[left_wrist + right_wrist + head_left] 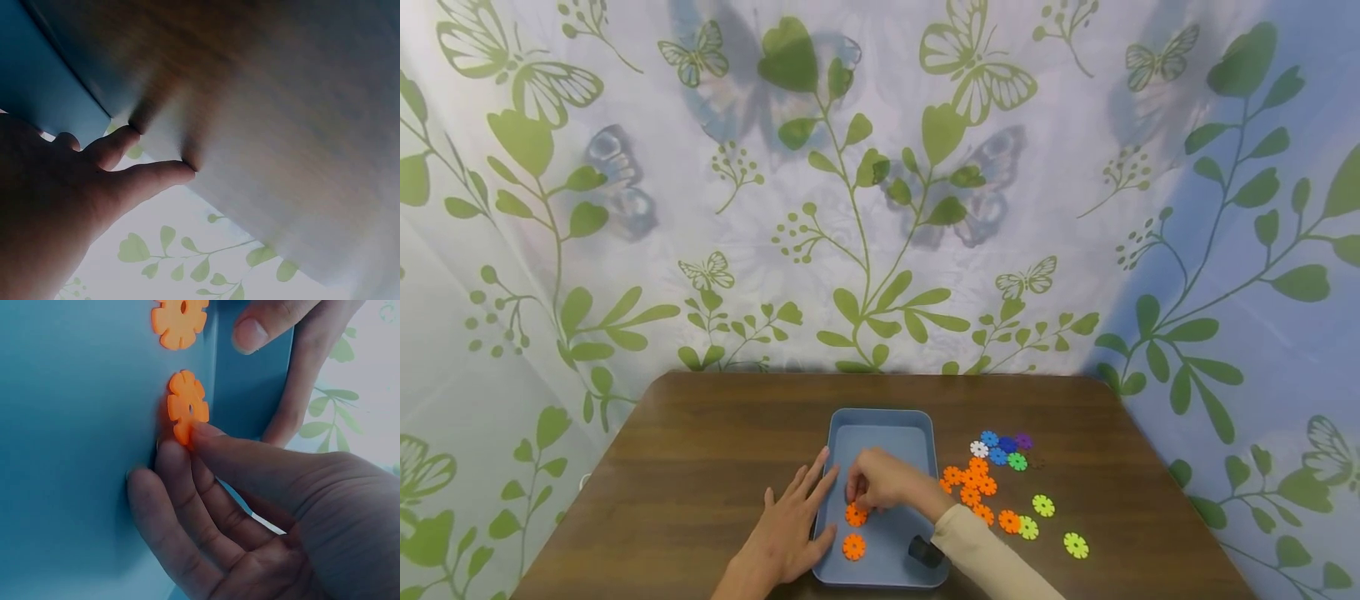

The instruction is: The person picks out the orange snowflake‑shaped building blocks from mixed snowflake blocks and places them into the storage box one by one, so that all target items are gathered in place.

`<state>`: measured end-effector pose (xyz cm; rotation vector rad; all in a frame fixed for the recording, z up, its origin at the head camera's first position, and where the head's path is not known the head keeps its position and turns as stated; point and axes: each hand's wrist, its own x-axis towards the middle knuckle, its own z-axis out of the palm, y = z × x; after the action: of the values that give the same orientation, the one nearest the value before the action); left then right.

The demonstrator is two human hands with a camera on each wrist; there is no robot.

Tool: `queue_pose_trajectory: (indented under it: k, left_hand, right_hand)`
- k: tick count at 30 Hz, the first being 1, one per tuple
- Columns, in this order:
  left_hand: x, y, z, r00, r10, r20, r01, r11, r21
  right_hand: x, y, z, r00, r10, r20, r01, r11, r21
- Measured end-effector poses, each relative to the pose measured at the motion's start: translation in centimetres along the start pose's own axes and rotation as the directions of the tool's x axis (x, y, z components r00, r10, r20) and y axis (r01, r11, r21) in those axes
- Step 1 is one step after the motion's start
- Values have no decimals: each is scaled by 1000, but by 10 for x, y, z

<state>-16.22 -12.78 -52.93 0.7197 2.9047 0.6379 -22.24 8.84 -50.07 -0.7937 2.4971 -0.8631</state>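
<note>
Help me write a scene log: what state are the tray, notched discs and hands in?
Tray: upright, uncovered
Held orange disc: pinched, inside the tray
Other orange disc in tray: lying flat
Right hand: pinching one orange disc
Left hand: fingers spread, at tray's left rim
Orange discs right of tray: bunched
Lime discs: lying loose
Blue discs, white disc, green disc, purple disc: grouped

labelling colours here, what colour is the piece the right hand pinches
Orange; the pinched piece shows best in the right wrist view.
</note>
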Motion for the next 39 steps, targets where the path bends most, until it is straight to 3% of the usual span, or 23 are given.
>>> queue_pose_trajectory:
  k: [6, 39]
  left_hand:
    - [-2, 0, 1, 1000, 2, 1, -2, 1000, -9]
    - [-1, -2, 1, 1000, 22, -4, -22, 1000, -10]
  right_hand:
    - [2, -4, 2, 999, -28, -15, 26, 992, -126]
    - [9, -4, 6, 1000, -18, -10, 16, 984, -179]
